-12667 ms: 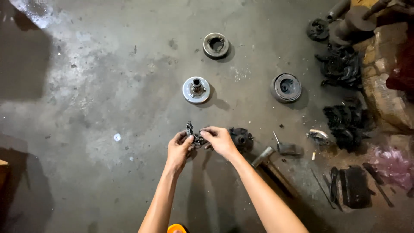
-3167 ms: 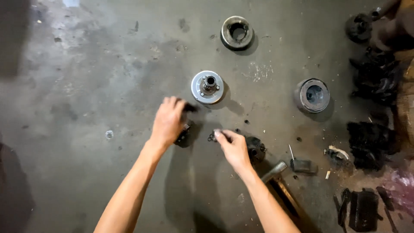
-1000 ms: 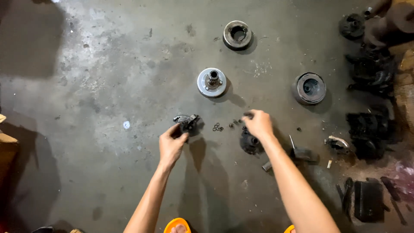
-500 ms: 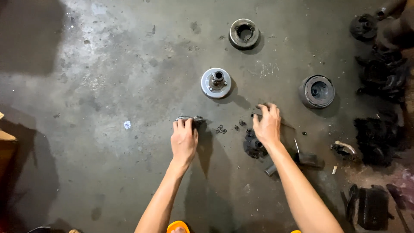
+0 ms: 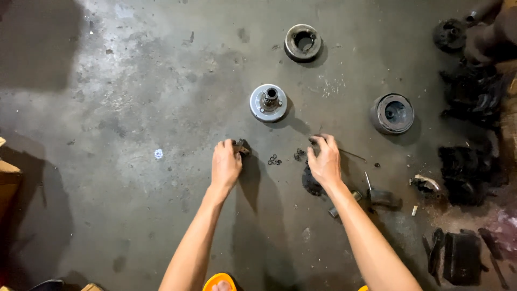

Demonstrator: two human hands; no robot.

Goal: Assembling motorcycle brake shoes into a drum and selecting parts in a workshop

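The left hand (image 5: 226, 166) lies curled over a small dark part (image 5: 242, 146) on the concrete floor (image 5: 134, 108), fingertips pinching it; the right hand (image 5: 325, 160) pinches at something too small to identify, just above a black disc (image 5: 311, 183). The part looks like stiff, greasy metal, light enough for fingertips but likely slippery; its outer edges offer the best hold. Tiny rings (image 5: 274, 159) lie loose between the hands and would scatter easily. A flanged hub (image 5: 268, 102) sits near, two drums (image 5: 303, 42) (image 5: 392, 113) farther off. Black scrap (image 5: 463, 172) crowds the floor's right edge.
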